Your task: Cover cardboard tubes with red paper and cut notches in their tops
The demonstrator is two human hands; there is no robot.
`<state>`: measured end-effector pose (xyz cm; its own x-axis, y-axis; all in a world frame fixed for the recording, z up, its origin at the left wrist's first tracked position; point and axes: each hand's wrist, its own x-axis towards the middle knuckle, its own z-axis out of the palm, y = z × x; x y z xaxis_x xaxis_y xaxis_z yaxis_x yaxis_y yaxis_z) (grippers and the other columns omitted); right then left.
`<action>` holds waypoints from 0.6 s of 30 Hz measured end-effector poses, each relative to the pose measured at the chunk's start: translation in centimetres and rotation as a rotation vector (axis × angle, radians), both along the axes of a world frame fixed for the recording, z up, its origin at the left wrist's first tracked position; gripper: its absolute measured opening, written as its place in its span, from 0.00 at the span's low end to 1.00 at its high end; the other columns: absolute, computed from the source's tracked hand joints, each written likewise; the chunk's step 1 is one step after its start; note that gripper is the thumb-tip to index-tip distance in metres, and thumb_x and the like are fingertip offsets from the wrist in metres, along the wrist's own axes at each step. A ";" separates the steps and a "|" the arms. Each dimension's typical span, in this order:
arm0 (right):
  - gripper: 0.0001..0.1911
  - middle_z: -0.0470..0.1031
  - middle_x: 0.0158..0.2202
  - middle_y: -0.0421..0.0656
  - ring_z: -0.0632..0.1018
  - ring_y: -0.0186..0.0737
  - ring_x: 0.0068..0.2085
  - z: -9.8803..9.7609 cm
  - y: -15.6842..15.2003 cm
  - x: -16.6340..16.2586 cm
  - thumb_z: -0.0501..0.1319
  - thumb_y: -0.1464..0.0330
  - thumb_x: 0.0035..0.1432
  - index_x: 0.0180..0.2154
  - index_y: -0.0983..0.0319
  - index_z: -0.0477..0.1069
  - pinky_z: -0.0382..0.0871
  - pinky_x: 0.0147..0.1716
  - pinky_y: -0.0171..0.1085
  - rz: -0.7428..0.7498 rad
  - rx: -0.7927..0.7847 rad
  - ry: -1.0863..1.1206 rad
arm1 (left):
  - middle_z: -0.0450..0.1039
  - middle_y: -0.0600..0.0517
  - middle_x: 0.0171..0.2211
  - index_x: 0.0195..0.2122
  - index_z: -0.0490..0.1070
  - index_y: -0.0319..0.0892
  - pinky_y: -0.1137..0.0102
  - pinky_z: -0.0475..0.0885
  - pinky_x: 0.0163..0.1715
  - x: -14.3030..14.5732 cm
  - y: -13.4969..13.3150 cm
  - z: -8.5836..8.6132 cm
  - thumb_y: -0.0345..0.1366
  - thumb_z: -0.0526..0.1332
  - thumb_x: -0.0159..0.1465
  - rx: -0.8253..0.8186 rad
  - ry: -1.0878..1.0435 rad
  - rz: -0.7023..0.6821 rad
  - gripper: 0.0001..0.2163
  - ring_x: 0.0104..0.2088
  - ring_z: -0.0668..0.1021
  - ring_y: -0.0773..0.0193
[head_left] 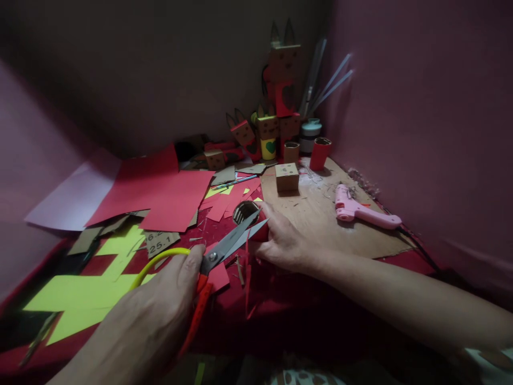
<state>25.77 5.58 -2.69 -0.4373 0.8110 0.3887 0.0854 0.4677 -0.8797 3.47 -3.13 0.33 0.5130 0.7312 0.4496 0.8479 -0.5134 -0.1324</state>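
Observation:
My left hand point(164, 299) grips a pair of scissors point(224, 248) with one yellow and one red-orange handle. Its blades are parted and point up and right, at the rim of a cardboard tube point(262, 231) wrapped in red paper. Closed around that tube is my right hand point(282, 238); the tube's open, ridged end faces me and to the left. A thin red paper strip point(248, 283) hangs down from the tube near the blades. Below the scissors' pivot lies a piece of red paper point(218, 277).
Red sheets point(160, 198) and yellow paper point(88, 294) lie left. A pink glue gun point(360, 209) rests on a cardboard board point(320, 214) at right. Near the back stand a small cardboard box point(287, 179), a red tube point(320, 155) and several box-headed figures point(267, 133).

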 end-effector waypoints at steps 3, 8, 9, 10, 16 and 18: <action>0.20 0.69 0.44 0.45 0.72 0.42 0.43 -0.3 0.2 -0.1 0.63 0.75 0.46 0.43 0.61 0.63 0.70 0.44 0.43 -0.022 0.027 -0.020 | 0.76 0.39 0.23 0.37 0.76 0.25 0.68 0.68 0.12 1.3 0.3 1.4 0.20 0.42 0.64 0.197 0.321 -0.089 0.21 0.17 0.76 0.60; 0.20 0.68 0.43 0.46 0.71 0.44 0.45 -0.6 0.3 -0.2 0.64 0.73 0.47 0.43 0.61 0.64 0.70 0.45 0.44 -0.037 0.032 -0.040 | 0.73 0.43 0.20 0.35 0.76 0.25 0.69 0.68 0.11 1.4 0.3 2.0 0.18 0.41 0.63 0.253 0.425 -0.063 0.21 0.14 0.74 0.62; 0.20 0.68 0.43 0.46 0.70 0.44 0.45 -0.6 0.2 -0.2 0.64 0.73 0.47 0.44 0.61 0.64 0.70 0.45 0.44 -0.041 0.027 -0.044 | 0.72 0.44 0.19 0.35 0.77 0.26 0.69 0.68 0.11 1.2 0.3 1.9 0.18 0.42 0.63 0.261 0.444 -0.054 0.21 0.14 0.74 0.62; 0.20 0.68 0.44 0.46 0.70 0.44 0.45 -0.7 0.2 -0.2 0.64 0.73 0.47 0.44 0.62 0.64 0.70 0.45 0.44 -0.044 0.021 -0.045 | 0.72 0.45 0.20 0.34 0.77 0.27 0.69 0.67 0.10 1.0 0.2 1.8 0.19 0.42 0.63 0.266 0.464 -0.039 0.21 0.14 0.73 0.63; 0.22 0.68 0.45 0.47 0.71 0.44 0.44 -0.6 0.2 -0.2 0.65 0.73 0.47 0.46 0.62 0.65 0.71 0.44 0.44 -0.056 0.026 -0.038 | 0.71 0.46 0.20 0.35 0.77 0.27 0.69 0.68 0.11 1.0 0.3 1.8 0.18 0.41 0.62 0.235 0.480 -0.040 0.22 0.14 0.73 0.63; 0.21 0.69 0.45 0.47 0.72 0.44 0.44 -0.5 0.2 -0.2 0.66 0.73 0.48 0.45 0.62 0.65 0.71 0.45 0.44 -0.046 0.032 -0.017 | 0.69 0.47 0.19 0.34 0.76 0.27 0.69 0.68 0.11 1.2 0.3 1.9 0.18 0.40 0.62 0.205 0.442 -0.050 0.22 0.13 0.72 0.63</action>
